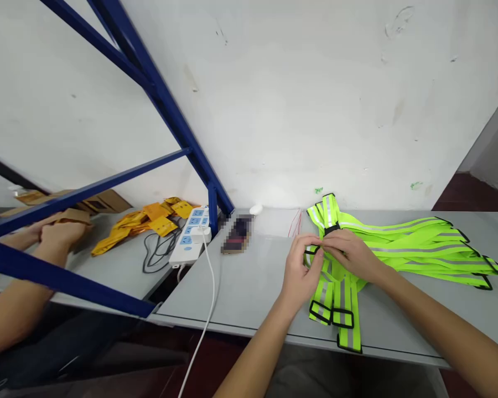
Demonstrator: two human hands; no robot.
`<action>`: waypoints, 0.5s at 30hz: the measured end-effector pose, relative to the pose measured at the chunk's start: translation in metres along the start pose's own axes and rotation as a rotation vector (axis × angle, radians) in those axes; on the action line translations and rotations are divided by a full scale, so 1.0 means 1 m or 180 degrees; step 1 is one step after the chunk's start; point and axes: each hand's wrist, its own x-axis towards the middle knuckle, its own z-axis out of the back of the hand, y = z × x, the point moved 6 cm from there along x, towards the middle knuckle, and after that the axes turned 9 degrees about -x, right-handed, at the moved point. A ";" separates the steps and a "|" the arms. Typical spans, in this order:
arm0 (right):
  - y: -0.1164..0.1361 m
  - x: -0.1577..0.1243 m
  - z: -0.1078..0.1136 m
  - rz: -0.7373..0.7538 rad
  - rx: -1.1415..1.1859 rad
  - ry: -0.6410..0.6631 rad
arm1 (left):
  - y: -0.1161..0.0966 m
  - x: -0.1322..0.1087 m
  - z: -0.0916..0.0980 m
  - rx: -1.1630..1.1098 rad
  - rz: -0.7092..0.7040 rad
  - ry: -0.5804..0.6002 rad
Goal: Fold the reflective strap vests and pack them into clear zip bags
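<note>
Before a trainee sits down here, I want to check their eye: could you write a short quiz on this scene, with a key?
1. The left hand and right hand meet over A) neon-green reflective fabric straps or B) brown cardboard?
2. True or false: the white-and-blue plastic power strip lies left of the straps.
3. What colour is the pile of flat packets between the power strip and the co-worker's hands?

Key: 1 A; 2 true; 3 orange-yellow.

Silver-striped green straps (410, 251), loosely overlapping

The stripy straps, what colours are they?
The reflective straps are yellow-green with grey stripes, shown in the head view.
</note>
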 end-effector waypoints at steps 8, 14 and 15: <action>0.006 0.004 -0.004 0.0372 -0.0487 0.0115 | -0.002 -0.004 -0.002 -0.0039 -0.0185 0.0264; 0.019 0.013 0.001 0.0764 -0.0841 -0.0325 | -0.002 -0.005 0.003 0.1148 -0.0025 -0.0068; 0.019 0.013 0.001 0.0770 -0.0879 -0.0360 | -0.001 -0.005 0.003 0.1335 0.0086 -0.0029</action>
